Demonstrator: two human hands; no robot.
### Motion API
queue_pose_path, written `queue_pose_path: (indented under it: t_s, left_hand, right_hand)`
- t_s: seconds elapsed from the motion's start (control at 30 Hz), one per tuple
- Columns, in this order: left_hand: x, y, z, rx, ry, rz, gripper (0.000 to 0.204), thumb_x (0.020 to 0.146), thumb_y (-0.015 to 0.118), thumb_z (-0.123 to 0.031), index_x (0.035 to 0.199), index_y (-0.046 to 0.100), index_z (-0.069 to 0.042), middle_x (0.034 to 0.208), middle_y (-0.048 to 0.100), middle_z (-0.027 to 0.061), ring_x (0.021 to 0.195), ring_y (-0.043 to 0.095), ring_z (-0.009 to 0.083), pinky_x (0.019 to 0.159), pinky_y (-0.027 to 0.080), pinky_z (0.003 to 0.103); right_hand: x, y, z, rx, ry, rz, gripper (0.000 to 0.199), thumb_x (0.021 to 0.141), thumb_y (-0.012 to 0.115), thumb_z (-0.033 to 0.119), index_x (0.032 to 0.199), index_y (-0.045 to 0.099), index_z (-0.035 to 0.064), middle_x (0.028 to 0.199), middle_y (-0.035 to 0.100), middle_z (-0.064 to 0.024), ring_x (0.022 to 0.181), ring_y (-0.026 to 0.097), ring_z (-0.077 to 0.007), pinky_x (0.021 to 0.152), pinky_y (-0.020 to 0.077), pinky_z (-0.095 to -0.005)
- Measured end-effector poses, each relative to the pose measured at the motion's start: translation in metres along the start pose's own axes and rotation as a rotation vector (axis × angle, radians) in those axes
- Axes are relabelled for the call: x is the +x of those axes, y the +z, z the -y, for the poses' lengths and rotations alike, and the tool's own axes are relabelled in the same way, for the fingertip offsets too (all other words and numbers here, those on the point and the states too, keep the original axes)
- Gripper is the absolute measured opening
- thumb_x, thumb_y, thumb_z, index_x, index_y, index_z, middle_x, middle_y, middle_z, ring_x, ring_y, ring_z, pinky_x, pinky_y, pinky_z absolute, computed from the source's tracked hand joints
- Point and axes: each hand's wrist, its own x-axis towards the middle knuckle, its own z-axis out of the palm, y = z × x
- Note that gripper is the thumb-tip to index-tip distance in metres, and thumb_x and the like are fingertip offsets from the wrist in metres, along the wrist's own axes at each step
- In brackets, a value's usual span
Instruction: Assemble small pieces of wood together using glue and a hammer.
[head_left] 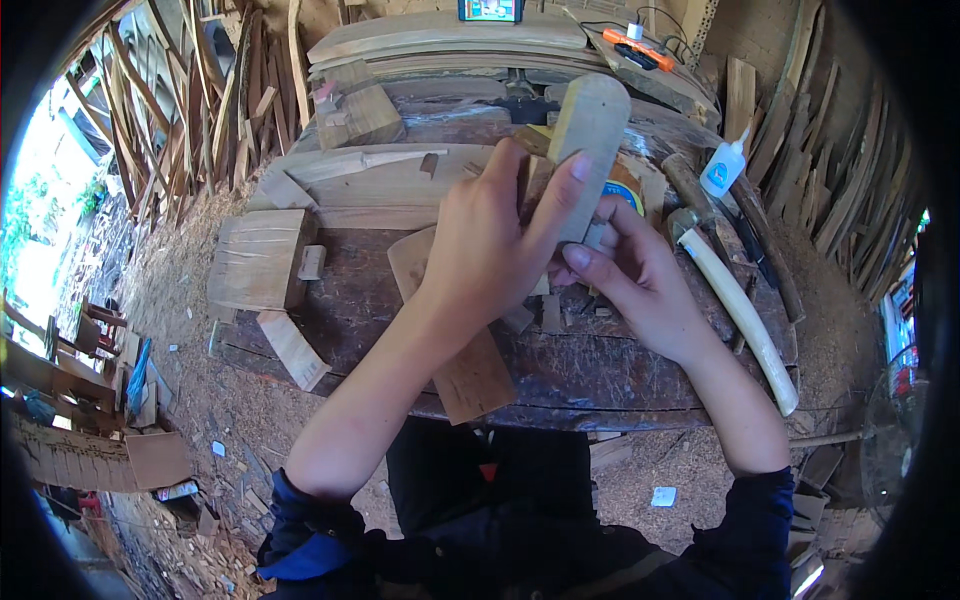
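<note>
Above the workbench (640, 375) I hold a pale wooden piece (590, 110) with a rounded top end, tilted up and away from me. My left hand (490, 235) is closed on it, thumb laid along its face and fingers behind it, mostly hidden. At its lower end my right hand (645, 285) is closed, thumb and fingers pinching around the edge; whether a smaller bit is also between them is hidden. Beneath my left forearm lies a flat brown board (475, 375). A hammer (740, 320) with a pale curved handle rests right of my right hand.
A thick wood block (258, 258) and a small offcut (295, 350) sit at the left. Long planks (450, 35) are stacked at the back. A glue bottle (722, 168) and an orange tool (640, 50) with a cable lie at the right. Wood shavings (190, 330) cover the floor.
</note>
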Motion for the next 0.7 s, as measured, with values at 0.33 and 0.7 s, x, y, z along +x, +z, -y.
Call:
queue_pose_path:
  t_s: [0.33,0.7]
  left_hand:
    - [-0.003,0.008,0.003,-0.048,0.053,0.07,0.055,0.103,0.062,-0.049,0.087,0.052,0.003,0.059,0.059,0.0227,0.057,0.065,0.0431,0.055,0.051,0.047]
    - [-0.004,0.007,0.004,-0.064,0.061,0.146,0.049,0.11,0.049,-0.042,0.092,0.046,0.003,0.064,0.062,0.0258,0.065,0.067,0.0476,0.059,0.053,0.051]
  right_hand:
    - [0.0,0.002,0.006,-0.149,-0.046,-0.14,0.055,0.113,0.047,0.038,0.151,0.045,-0.0009,0.135,0.06,-0.0106,0.129,0.054,-0.0145,0.112,0.0404,-0.0328]
    - [0.0,0.001,0.004,-0.237,-0.032,-0.132,0.052,0.114,0.045,0.037,0.15,0.044,-0.0003,0.13,0.064,-0.0104,0.119,0.06,-0.0146,0.106,0.0453,-0.0316]
